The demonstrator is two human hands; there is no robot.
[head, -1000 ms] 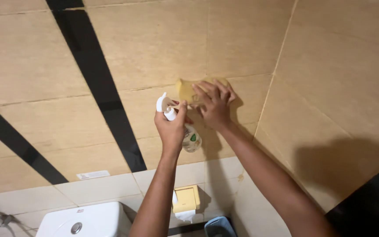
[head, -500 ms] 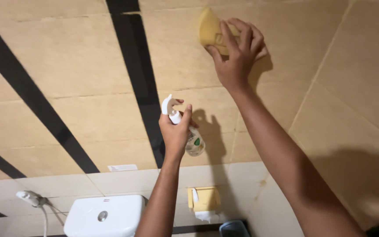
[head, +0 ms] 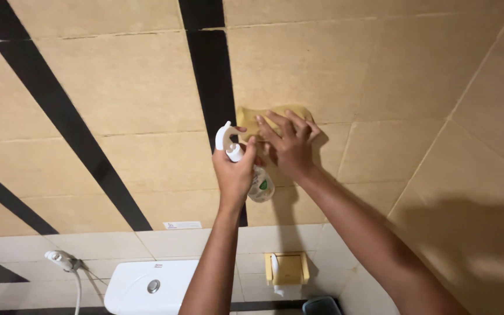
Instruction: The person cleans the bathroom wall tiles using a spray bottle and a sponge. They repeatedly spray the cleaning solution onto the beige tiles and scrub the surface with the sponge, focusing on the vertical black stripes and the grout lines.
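Your right hand (head: 290,149) presses a yellow cloth (head: 272,119) flat against the beige tiled wall (head: 118,87), its fingers (head: 278,123) spread wide over the cloth rather than curled round it; the cloth is folded into a rough, soft-edged rectangle, and only its upper part and left corner show above and beside your hand. Your left hand (head: 234,175) is wrapped firmly round a small clear spray bottle (head: 256,182), the fingers closed on its neck, with the white trigger head (head: 226,140) poking up above your fist and the rounded body, bearing a green-and-white label, hanging out below on the side of your right wrist. The two hands are touching or nearly so, and the trigger head sits just beside the cloth's left corner. The cloth lies right at the edge of a wide black stripe (head: 211,76) running up the wall, and just above a horizontal grout line. You have open tile above and to the right, as far as the wall corner (head: 468,93). Well below your arms stand the white toilet cistern (head: 147,286), a yellow paper holder (head: 287,269) and a hand sprayer (head: 59,259).
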